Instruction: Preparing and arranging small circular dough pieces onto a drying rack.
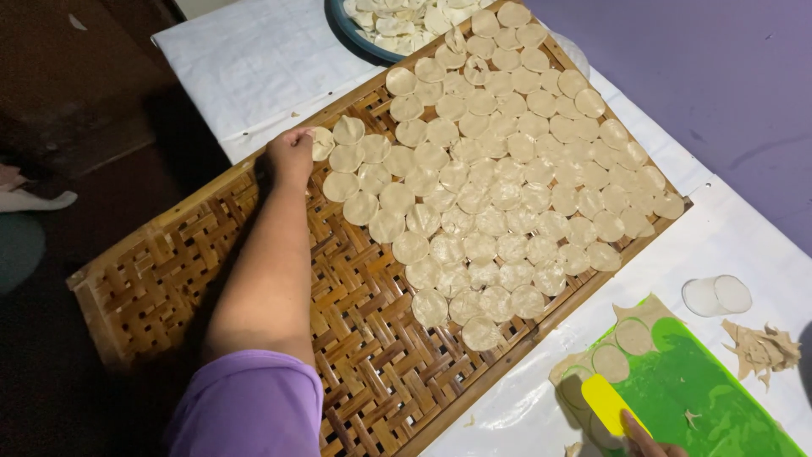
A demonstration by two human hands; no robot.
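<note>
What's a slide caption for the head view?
Left hand lays a dough round on a woven bamboo tray; right hand holds a yellow scraper.

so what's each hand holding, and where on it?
Left hand pinches a dough round by its edge at the woven tray. Right hand grips a yellow scraper by its lower end.

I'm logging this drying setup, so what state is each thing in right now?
Left hand: pinching a dough round at the woven tray's edge.
Right hand: holding a yellow scraper on the green mat.
Woven tray: partly covered with dough rounds.
Bowl: filled with rounds.
Dough scraps: piled beside the mat.
</note>
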